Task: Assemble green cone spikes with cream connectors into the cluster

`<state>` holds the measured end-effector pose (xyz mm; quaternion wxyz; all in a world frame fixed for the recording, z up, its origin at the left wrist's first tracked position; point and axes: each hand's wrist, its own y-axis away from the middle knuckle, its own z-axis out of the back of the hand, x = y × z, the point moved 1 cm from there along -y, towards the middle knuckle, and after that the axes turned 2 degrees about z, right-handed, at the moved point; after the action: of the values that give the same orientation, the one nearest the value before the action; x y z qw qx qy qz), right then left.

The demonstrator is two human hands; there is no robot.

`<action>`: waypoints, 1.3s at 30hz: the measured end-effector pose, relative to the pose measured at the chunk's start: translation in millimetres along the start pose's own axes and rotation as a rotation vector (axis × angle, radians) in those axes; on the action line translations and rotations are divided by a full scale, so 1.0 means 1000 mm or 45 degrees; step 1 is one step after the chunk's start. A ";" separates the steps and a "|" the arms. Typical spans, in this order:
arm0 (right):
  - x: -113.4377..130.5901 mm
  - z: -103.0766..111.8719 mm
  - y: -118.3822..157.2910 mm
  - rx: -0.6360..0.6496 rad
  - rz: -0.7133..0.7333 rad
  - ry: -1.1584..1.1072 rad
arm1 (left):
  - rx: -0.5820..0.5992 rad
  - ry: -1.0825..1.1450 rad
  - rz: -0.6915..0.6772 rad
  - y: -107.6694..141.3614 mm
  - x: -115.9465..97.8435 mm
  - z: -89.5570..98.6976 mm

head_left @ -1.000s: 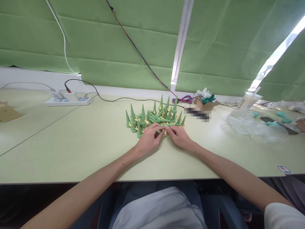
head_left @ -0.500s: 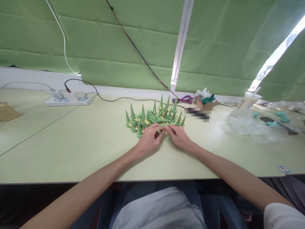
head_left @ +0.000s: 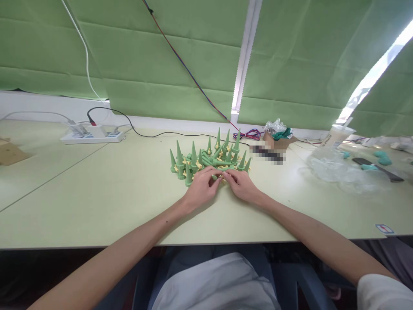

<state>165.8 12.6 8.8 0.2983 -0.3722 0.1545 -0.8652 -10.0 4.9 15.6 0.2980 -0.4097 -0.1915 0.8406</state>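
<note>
Several green cones (head_left: 194, 156) with small yellow pieces (head_left: 199, 165) among them form a cluster on the pale table; some stand upright, others lie on their sides in the middle. At the cluster's near edge, my left hand (head_left: 202, 186) and my right hand (head_left: 241, 184) meet fingertip to fingertip. Both are pinched around something small, partly yellow, that the fingers mostly hide. I cannot make out what it is.
A white power strip (head_left: 92, 137) with cables lies at the back left, cardboard (head_left: 12, 152) at the far left. Behind the cones are coiled wires (head_left: 252, 134) and an open box (head_left: 283, 142). Clear plastic (head_left: 335, 170), a cup (head_left: 337, 137) and a dark flat object (head_left: 389, 172) are on the right.
My left fingertips have shifted very slightly around the small thing. Otherwise both hands and the cones stay where they were.
</note>
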 end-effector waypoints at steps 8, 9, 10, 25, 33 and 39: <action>-0.003 -0.001 0.000 0.014 -0.006 -0.013 | -0.002 -0.015 -0.001 0.000 0.001 0.000; -0.003 -0.001 0.000 0.012 -0.008 -0.020 | -0.002 -0.015 -0.002 0.000 0.001 0.000; -0.003 -0.001 0.000 0.012 -0.011 -0.026 | -0.002 -0.015 -0.002 0.000 0.001 0.000; -0.003 0.001 0.000 0.018 -0.045 -0.092 | 0.027 0.056 0.055 0.000 -0.002 0.001; -0.003 0.000 0.000 -0.012 -0.075 -0.081 | 0.027 0.087 0.072 -0.001 -0.003 0.000; 0.001 0.000 0.000 -0.069 -0.079 -0.018 | 0.001 0.084 0.103 -0.001 -0.003 0.001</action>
<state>164.9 11.8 9.4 0.2623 -0.3910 0.1640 -0.8669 -8.7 3.8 18.3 0.2702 -0.4443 -0.1645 0.8382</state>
